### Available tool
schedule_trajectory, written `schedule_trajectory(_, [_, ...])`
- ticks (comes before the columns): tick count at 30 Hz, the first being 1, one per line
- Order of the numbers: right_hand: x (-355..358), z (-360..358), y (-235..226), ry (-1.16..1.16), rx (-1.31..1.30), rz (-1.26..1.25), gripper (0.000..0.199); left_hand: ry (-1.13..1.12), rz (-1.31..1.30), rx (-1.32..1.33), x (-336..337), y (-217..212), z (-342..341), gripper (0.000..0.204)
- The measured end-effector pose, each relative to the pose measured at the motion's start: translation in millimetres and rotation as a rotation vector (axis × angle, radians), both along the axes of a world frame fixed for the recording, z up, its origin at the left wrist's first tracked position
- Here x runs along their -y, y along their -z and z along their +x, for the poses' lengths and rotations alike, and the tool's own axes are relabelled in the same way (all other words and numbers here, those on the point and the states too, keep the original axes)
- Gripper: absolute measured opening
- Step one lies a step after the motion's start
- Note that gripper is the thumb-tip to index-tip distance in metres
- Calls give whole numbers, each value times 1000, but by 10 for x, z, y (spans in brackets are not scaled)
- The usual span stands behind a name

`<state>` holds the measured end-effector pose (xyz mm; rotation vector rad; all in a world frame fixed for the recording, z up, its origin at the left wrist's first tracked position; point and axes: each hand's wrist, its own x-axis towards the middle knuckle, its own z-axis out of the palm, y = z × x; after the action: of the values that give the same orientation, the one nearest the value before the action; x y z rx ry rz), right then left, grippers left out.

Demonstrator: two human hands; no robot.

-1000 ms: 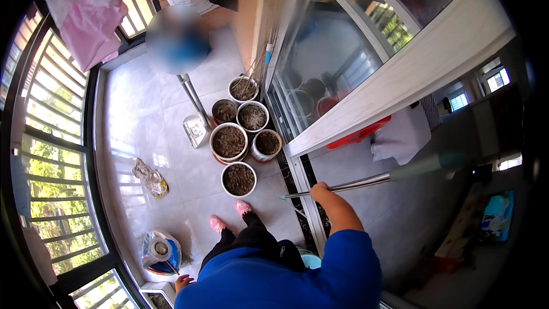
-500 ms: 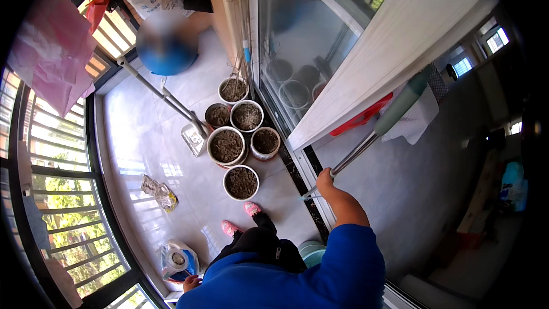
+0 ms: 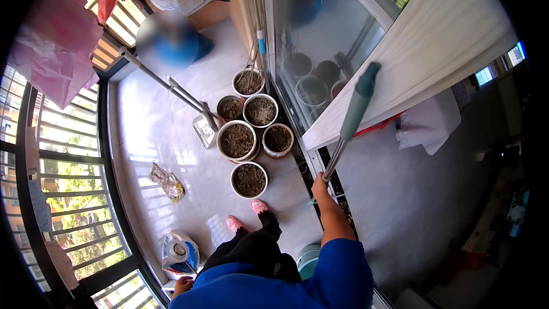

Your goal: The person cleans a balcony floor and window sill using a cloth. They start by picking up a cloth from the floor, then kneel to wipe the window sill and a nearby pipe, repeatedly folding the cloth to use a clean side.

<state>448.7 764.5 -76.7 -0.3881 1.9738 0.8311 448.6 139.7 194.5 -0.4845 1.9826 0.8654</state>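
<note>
Grips a metal pole [image 3: 337,158] in the right hand [image 3: 320,185], closed snugly around the shiny tubular shaft, to the right of the front pot [image 3: 249,180]. Ends, up top, in a long, rounded green grip [image 3: 357,106], matte and smooth, slanting away to the far right of the front pot. Shows little below the forearm, with too much hidden to tell what kind of head is fitted. Holds the left hand [image 3: 183,285] low, to the near left of the front pot and partly hidden; cannot tell how far open or whether holding anything. Has just beyond it a crinkled blue-and-white plastic bag [image 3: 173,263]. Looks unfinished, to judge by the pole in hand and the brown crumbs lying in the dark door track [image 3: 345,208], right of the front pot. Appears settled elsewhere: already filled with coarse, clumpy soil in the round front pot and in the big pot [image 3: 237,140] just behind. Includes also an unheld dustpan [image 3: 205,133], far left of the front pot, a round teal bucket [image 3: 309,256], near right, and a streaky white door frame [image 3: 426,68], far right, all about a glossy grey tile floor [image 3: 289,206].
</note>
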Motion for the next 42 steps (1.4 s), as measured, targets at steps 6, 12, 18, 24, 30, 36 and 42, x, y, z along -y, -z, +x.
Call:
schedule_trajectory(6, [12,719,205,330,24,18,27,-183,46,-39,-347,102,-144,28])
schedule_trajectory(12, [-132,472,-371,422,-128,-137,28,72,4,-3,-292,62,-41,27])
schedule_trajectory(18, [-250,369,-172,328,-218,1,30,40,3,4,-485,124,-126,26])
schedule_trajectory(24, [-246,178,-62,409,-129,20,29,-15,72,-40,-418,137,-193,24])
schedule_trajectory(30, [-166,161,-456,640,-359,-276,26,-5,54,-24,-434,163,-125,22])
schedule_trajectory(36, [331,176,-1100,1379,-539,-979,20,-197,97,-16,-56,408,67,20])
schedule_trajectory(42, [701,321,-1317,974,-150,-1001,25,-469,-155,6,201,372,255,22])
